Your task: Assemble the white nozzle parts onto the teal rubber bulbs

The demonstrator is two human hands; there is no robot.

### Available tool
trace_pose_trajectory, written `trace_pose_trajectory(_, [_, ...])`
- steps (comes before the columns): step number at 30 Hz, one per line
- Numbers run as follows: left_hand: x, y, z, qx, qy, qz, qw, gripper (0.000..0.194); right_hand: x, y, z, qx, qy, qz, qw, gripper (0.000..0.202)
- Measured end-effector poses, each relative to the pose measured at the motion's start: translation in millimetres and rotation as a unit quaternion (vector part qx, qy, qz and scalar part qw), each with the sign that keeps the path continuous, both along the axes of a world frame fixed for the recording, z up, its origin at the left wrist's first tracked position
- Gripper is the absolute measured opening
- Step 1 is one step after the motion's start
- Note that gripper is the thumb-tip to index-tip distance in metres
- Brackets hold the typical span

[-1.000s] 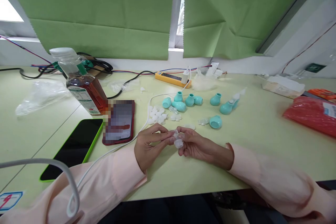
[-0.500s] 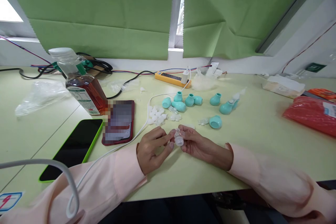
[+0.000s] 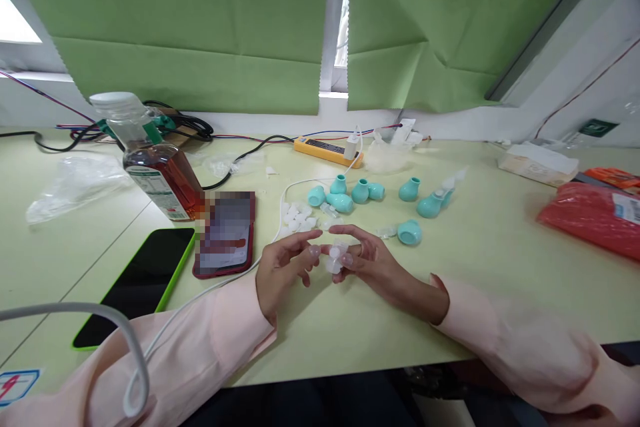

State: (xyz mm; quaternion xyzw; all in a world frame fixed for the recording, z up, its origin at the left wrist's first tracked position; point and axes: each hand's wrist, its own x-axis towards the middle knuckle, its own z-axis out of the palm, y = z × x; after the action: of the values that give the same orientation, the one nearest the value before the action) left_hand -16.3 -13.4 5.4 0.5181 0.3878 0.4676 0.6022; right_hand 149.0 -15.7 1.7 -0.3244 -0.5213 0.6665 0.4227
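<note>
A small clear plastic fitting [image 3: 335,259] is held up between the thumb and fingers of my right hand [image 3: 383,270], whose index finger stretches out above it. To its left is my left hand [image 3: 285,270], with index finger and thumb apart and nothing between them; its fingertips are close to the fitting. Behind my hands lies a heap of small white plastic pieces [image 3: 299,218]. Several turquoise bulb-shaped parts [image 3: 340,202] stand and lie beyond them. One turquoise bulb [image 3: 409,232] lies nearer, beside another clear fitting [image 3: 387,232].
At left are a phone with a green edge [image 3: 137,280], a red-cased phone [image 3: 223,233] and a bottle of amber liquid [image 3: 163,180]. A white cable [image 3: 200,299] crosses the table. A yellow power strip [image 3: 325,151] lies at the back, a red plastic package [image 3: 590,217] at right.
My left hand has let go of the clear fitting and drawn slightly away, its fingers spreading. My right hand keeps hold of the fitting, which has turned, and its index finger has lifted.
</note>
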Motion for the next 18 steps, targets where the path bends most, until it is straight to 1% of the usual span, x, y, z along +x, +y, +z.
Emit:
trace_pose_trajectory(1, [0.7,0.7,0.6,-0.031,-0.01,-0.017,0.999,0.033,-0.1,-1.5,0.3,0.037,-0.024,-0.016,0.999,0.033])
trace_pose_trajectory(3, [1.4,1.4,1.8,-0.069,-0.015,-0.082,0.994,0.029,-0.6,-4.5,-0.4,0.129,-0.079,-0.057,0.987,0.024])
trace_pose_trajectory(6, [1.3,0.3,3.5,-0.078,-0.026,-0.186,0.979,0.025,-1.1,-8.0,-3.0,0.274,-0.152,-0.108,0.944,0.019])
trace_pose_trajectory(8, [1.4,-1.8,4.9,-0.065,-0.033,-0.215,0.974,0.026,-0.6,-9.2,-4.5,0.337,-0.181,-0.11,0.917,0.022])
trace_pose_trajectory(11, [2.4,-6.1,6.7,-0.047,-0.027,-0.199,0.978,0.027,1.1,-9.7,-5.9,0.382,-0.203,-0.096,0.896,0.025])
trace_pose_trajectory(16, [4.6,-9.9,5.9,-0.038,0.001,-0.177,0.984,0.033,0.0,-10.1,-6.7,0.418,-0.237,-0.088,0.873,0.025])
trace_pose_trajectory(18, [5.0,-8.9,3.8,-0.036,0.004,-0.144,0.989,0.031,-0.6,-8.7,-5.6,0.432,-0.259,-0.089,0.859,0.027])
